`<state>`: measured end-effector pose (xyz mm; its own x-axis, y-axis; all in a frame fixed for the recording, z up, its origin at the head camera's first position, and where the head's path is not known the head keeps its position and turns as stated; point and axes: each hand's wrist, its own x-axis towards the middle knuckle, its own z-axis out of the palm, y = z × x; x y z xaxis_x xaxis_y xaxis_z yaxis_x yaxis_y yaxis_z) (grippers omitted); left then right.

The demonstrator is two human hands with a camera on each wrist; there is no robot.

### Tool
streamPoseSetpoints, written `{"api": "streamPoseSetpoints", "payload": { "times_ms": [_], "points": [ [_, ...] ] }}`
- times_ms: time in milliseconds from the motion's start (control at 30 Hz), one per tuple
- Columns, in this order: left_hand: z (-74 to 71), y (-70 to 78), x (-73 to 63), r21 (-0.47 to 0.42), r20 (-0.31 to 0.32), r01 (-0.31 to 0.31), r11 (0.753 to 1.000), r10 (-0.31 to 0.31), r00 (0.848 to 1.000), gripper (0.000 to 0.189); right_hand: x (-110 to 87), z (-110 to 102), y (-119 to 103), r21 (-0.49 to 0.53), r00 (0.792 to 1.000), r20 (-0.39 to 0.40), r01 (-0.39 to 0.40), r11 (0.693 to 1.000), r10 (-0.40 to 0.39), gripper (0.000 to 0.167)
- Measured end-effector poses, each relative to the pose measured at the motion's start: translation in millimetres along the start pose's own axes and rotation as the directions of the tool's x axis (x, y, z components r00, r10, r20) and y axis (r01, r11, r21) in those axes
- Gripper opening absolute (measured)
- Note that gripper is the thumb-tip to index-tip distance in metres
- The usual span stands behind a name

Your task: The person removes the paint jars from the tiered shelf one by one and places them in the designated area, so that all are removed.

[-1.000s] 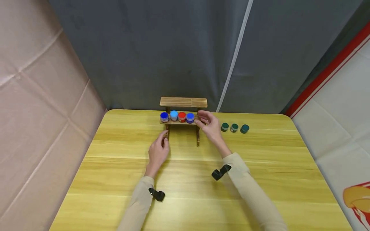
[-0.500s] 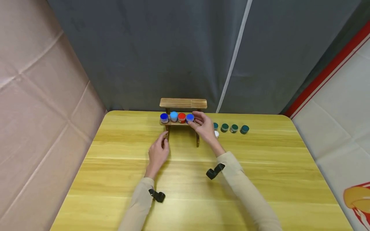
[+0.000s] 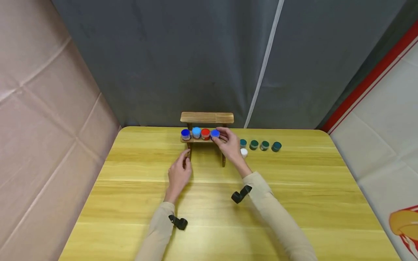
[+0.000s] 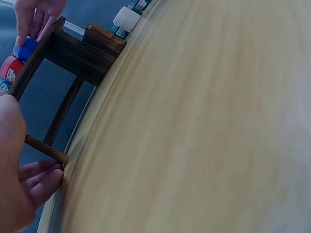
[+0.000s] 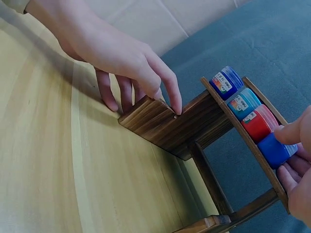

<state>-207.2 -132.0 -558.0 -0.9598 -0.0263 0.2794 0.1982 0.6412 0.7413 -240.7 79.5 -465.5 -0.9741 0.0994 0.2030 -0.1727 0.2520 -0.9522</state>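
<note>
The right hand (image 3: 229, 145) pinches the blue jar (image 3: 215, 133) between thumb and fingers; this jar is on the lower shelf of the wooden rack (image 3: 207, 117), near the shelf's right end, just beside the red jar (image 3: 205, 133). The rack stands near the far edge of the table (image 3: 209, 203). The left hand (image 3: 179, 170) is closed around its left leg. I see risk in a too strong push to the left: the row could slide, and the dark blue jar (image 3: 185, 134) could drop from the shelf's left end. If the left hand loosens, the rack itself might shift. Also, a careless wrist could knock the white-lidded jar (image 3: 244, 152), which stands very near on the table.
</note>
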Motion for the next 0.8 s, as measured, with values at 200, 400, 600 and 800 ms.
{"api": "streamPoseSetpoints", "payload": {
  "times_ms": [200, 400, 600, 800],
  "points": [
    [-0.6, -0.4, -1.1, 0.005, 0.005, 0.006, 1.0, -0.006, 1.0, 0.041, -4.5, -2, 3, 0.051, 0.999, -0.031, 0.02, 0.999, -0.018, 0.038],
    [-1.1, -1.5, -0.4, 0.004, -0.003, 0.006, 1.0, -0.006, 1.0, 0.042, -8.6, -7, 3, 0.101, 0.997, -0.075, 0.014, 0.995, -0.007, 0.04],
    [-1.1, -2.1, 0.5, -0.003, -0.006, 0.006, 1.0, -0.006, 1.0, 0.042, -11.8, -15, 6, 0.122, 0.993, -0.115, 0.038, 0.992, -0.024, 0.039],
    [-2.4, -1.7, 1.3, 0.002, 0.008, 0.01, 1.0, -0.01, 1.0, 0.042, -14.2, -25, 9, 0.107, 0.989, -0.149, 0.039, 0.993, -0.022, 0.039]
  ]
}}
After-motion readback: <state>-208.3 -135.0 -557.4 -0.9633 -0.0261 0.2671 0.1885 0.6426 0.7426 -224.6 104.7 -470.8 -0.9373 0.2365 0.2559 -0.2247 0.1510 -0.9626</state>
